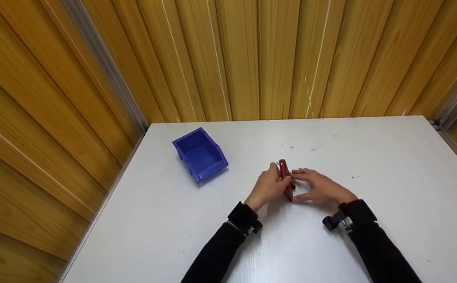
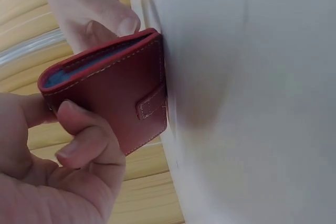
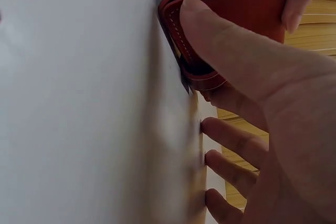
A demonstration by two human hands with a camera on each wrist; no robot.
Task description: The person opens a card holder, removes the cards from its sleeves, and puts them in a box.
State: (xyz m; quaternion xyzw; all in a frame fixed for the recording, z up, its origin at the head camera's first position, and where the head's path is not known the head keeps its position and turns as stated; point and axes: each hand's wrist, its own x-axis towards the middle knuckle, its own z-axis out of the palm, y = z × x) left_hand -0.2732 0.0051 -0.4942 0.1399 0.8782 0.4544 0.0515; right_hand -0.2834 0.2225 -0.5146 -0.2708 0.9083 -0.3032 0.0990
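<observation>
A red leather wallet (image 1: 283, 168) with pale stitching stands on its edge on the white table. My left hand (image 1: 268, 185) holds it from the left, fingers and thumb on its two faces. From the other side my right hand (image 1: 322, 188) pinches its lower edge; in the right wrist view the thumb (image 3: 215, 32) lies along one face and the index finger is tucked beside the closing strap (image 3: 207, 81). The other right fingers are spread down toward the tabletop. In the left wrist view the wallet's fold (image 2: 100, 61) faces up, showing a bluish inside.
On the white table (image 1: 142, 220), a blue plastic bin (image 1: 203, 157) stands to the left behind my hands. Wood-patterned panels (image 1: 236, 59) rise along the back and left sides. Black straps with small cameras sit on both wrists.
</observation>
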